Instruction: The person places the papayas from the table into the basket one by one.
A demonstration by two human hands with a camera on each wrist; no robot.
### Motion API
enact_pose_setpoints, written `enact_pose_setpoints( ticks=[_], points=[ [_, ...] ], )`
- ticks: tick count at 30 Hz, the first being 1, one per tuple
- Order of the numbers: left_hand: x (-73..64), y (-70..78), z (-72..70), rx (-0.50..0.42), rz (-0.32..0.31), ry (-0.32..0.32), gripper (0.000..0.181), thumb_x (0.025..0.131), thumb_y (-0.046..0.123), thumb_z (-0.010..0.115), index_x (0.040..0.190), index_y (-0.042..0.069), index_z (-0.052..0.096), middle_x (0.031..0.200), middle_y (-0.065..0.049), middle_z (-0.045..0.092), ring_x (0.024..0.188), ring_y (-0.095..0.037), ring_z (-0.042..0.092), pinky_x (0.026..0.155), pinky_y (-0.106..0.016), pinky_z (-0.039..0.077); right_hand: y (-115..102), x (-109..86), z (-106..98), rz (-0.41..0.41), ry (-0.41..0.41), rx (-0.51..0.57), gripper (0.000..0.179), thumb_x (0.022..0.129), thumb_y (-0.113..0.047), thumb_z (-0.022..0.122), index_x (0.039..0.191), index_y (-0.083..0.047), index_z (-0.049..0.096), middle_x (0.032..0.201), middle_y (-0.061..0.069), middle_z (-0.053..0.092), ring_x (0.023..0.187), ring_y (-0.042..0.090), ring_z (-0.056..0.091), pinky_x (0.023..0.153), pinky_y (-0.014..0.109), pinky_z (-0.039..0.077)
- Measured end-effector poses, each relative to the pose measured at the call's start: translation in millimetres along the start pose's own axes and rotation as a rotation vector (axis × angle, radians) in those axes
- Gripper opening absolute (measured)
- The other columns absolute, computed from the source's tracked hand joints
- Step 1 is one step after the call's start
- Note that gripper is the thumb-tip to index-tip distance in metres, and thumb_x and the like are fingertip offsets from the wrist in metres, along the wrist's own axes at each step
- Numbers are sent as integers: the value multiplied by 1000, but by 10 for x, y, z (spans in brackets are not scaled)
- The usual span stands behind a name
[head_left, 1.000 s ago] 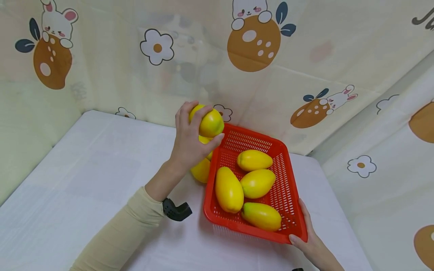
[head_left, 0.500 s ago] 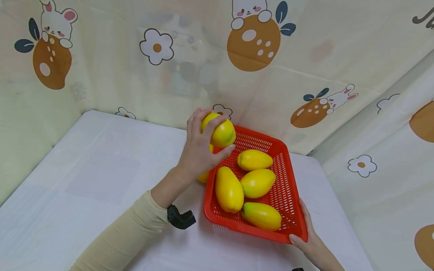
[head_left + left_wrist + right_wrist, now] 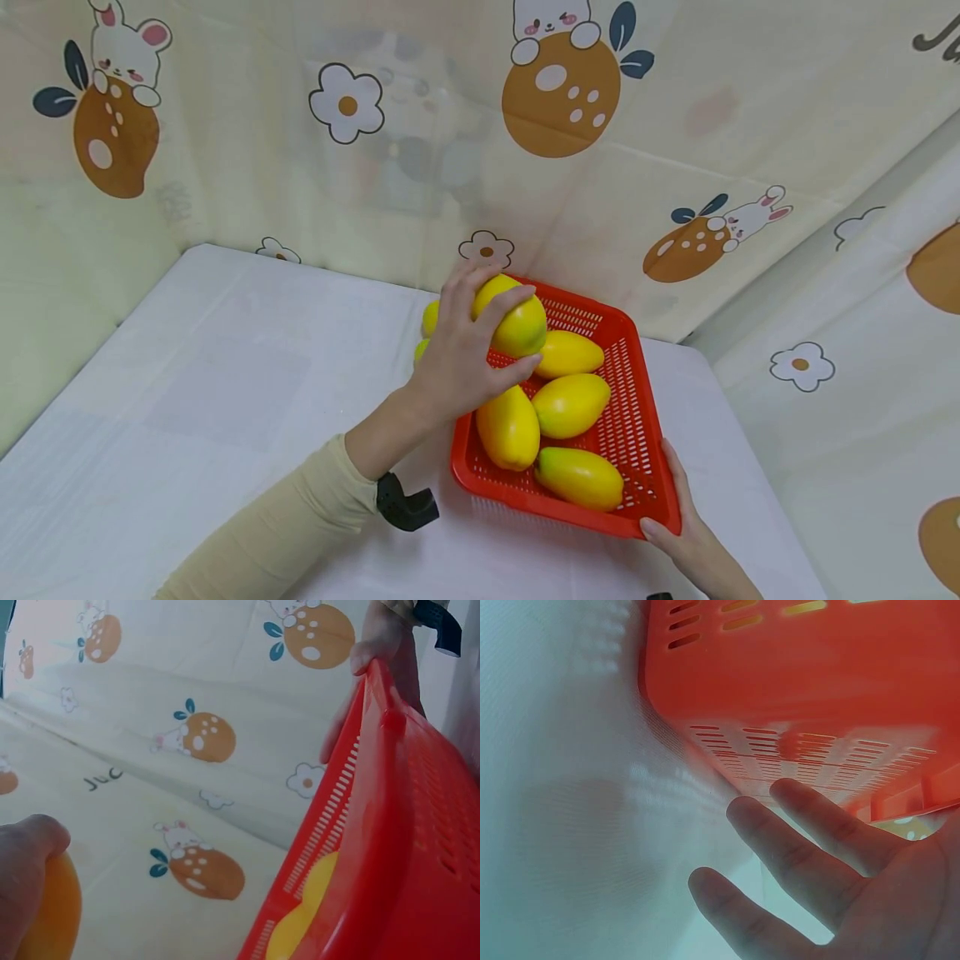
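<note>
My left hand (image 3: 461, 354) grips a plump yellow fruit (image 3: 519, 327) with a green tip, raised over the back left part of a red plastic basket (image 3: 558, 518). In the left wrist view, part of that fruit (image 3: 61, 919) shows beside my left hand (image 3: 22, 862). Inside the basket lie several long yellow fruits (image 3: 572, 406), some partly hidden by my left hand. My right hand (image 3: 693, 537) holds the basket's near right corner, thumb on the rim. From the right wrist, its other fingers (image 3: 795, 855) extend along the basket's outer side (image 3: 780, 682).
Just left of the basket, more yellow fruit (image 3: 430, 318) peeks out from behind my left hand. A white cloth-covered table (image 3: 225, 400) lies underneath. Printed curtains (image 3: 420, 183) rise behind and beside it. A black wrist device (image 3: 407, 502) sits at my left cuff.
My left hand has carried the fruit right and toward me, from the basket's left rim to above its inside. The basket and my right hand have stayed put.
</note>
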State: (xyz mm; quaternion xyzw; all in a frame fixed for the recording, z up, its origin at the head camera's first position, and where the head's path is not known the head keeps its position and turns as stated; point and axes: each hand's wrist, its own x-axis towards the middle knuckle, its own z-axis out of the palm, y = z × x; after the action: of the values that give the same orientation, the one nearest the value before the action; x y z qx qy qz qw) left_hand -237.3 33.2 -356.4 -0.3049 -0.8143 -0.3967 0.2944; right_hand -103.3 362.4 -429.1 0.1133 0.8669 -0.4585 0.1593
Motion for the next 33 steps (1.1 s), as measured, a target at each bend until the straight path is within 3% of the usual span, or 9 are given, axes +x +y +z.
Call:
enact_pose_setpoints(
  ticks=[10,15,21,26,33],
  points=[
    [-61,86,46,15,36,-95,65,79,44,72,135,28,43,146,-9,29,143,-29,15,108,-51,35,-25,-13,0,-11,-6,8,101,88,-32,62,140,-54,-22,157,10,0,127,32,37,86,37,55],
    [-81,114,71,33,94,-262,63,80,49,69,135,30,44,145,-6,32,140,-29,22,108,-47,37,-10,-8,-4,-19,-5,5,102,88,-31,61,141,-52,-23,157,11,-1,126,31,37,86,37,55],
    [-148,141,153,67,265,-478,62,82,54,65,137,32,44,147,-6,32,140,-28,20,104,-37,44,-9,1,-11,-23,-10,23,101,87,-30,62,141,-52,-21,156,11,1,126,31,37,86,37,55],
    [-204,171,232,96,328,-547,61,83,54,64,138,33,45,146,-7,34,141,-28,20,106,-38,42,-11,0,-7,-23,-5,22,101,87,-30,62,141,-53,-21,157,11,2,126,31,38,86,38,55],
    [-273,214,302,107,316,-659,64,83,53,65,141,36,41,149,-4,28,144,-30,16,110,-43,36,-2,-1,-9,-14,0,15,102,87,-31,63,140,-54,-20,157,11,2,125,29,39,86,38,55]
  ],
)
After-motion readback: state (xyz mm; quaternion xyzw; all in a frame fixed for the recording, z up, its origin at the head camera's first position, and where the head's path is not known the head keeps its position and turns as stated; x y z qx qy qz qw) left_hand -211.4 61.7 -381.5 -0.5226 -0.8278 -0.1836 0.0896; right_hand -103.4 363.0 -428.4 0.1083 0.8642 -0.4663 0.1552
